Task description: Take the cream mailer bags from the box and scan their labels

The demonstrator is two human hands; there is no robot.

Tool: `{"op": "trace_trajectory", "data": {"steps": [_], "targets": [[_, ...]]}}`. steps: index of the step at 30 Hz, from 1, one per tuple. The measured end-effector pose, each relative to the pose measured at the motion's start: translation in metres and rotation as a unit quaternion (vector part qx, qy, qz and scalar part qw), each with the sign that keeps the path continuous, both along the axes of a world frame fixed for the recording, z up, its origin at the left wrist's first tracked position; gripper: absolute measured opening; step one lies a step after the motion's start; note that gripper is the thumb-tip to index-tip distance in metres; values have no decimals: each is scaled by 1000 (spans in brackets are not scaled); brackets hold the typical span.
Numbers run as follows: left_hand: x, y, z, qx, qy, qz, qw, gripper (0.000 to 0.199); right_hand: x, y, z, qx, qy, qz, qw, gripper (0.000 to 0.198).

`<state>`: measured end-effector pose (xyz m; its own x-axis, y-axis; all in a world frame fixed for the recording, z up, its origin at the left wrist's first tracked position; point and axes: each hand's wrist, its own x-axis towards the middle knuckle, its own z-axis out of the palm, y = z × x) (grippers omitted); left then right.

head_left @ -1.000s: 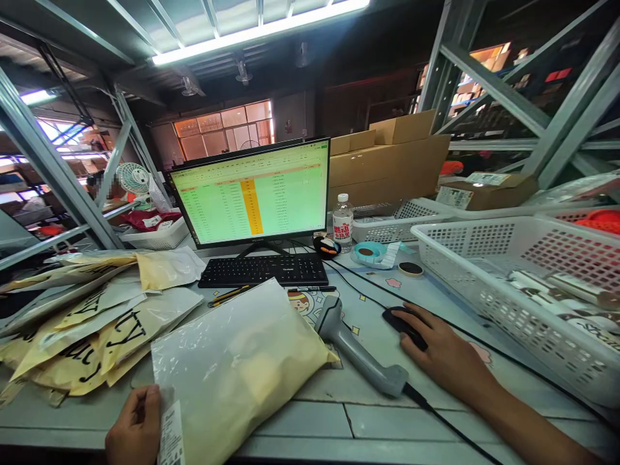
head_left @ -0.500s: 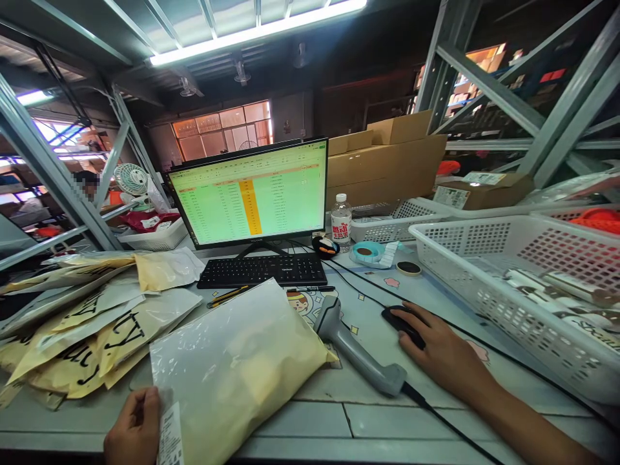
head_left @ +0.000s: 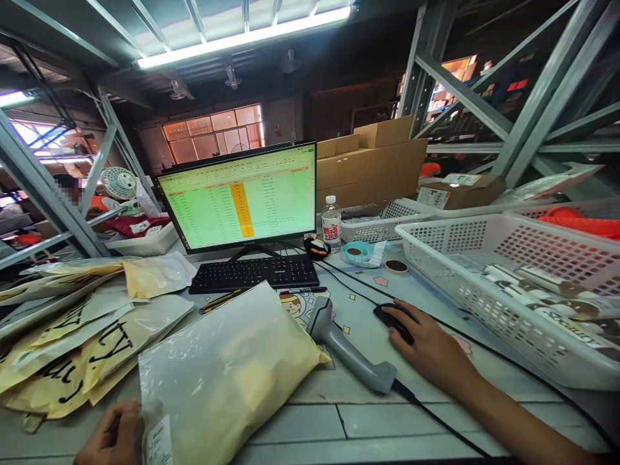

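My left hand is closed at the lower left edge of a plump, pale yellow plastic mailing bag, its fingers curled at the clear rim beside a white printed label. The bag lies tilted on the desk. My right hand rests over a black computer mouse, fingers wrapped round it. Between the bag and the mouse lies a grey barcode scanner, its cable running to the lower right. Behind the bag, a black keyboard sits below a monitor showing a spreadsheet with an orange column.
Several similar mailing bags are heaped at the left. A white perforated basket with printed packages stands at the right. Near the monitor are a water bottle, a blue-edged label roll and a tape roll. Cartons rise behind.
The view has shifted slightly, so most things sit further left. My left hand has slid a little outward along the bag's edge. The right hand stays on the mouse.
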<state>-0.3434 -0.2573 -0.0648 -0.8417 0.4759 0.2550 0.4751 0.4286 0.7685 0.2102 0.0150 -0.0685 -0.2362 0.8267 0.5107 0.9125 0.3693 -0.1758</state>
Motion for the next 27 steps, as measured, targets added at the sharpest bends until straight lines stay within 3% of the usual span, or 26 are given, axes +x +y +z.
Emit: {"op": "trace_trajectory", "data": {"steps": [2,4,6,9,10,11,13,16,21,24,27], "targets": [[14,10,30,31,57,-33,997,37,1,0,-1,6,-3,5,1000,50],[38,34,71,64,113,-143,981,34,1,0,-2,12,-3,7,1000,48],[69,75,114,53,163,-322,931,34,0,0,-2,15,-3,7,1000,47],[120,158,154,-75,262,-493,826,35,-2,-3,1,11,-5,8,1000,45],[136,187,158,-131,311,-515,788,34,-4,-4,2,11,-4,7,1000,45],[150,214,157,-151,325,-524,773,31,-5,-6,3,10,-3,6,1000,44],[175,260,144,-185,340,-525,758,40,-7,-8,6,11,-3,3,1000,43],[198,304,115,-223,352,-508,754,59,-9,-11,9,6,-6,5,1000,43],[218,335,93,-270,353,-485,753,70,-8,-11,9,-16,-4,-5,1000,44],[224,340,99,-284,347,-480,754,71,-9,-10,9,-31,-2,-8,999,45],[208,325,115,-273,339,-474,766,69,-11,-9,9,-39,-1,-6,999,46]]}}
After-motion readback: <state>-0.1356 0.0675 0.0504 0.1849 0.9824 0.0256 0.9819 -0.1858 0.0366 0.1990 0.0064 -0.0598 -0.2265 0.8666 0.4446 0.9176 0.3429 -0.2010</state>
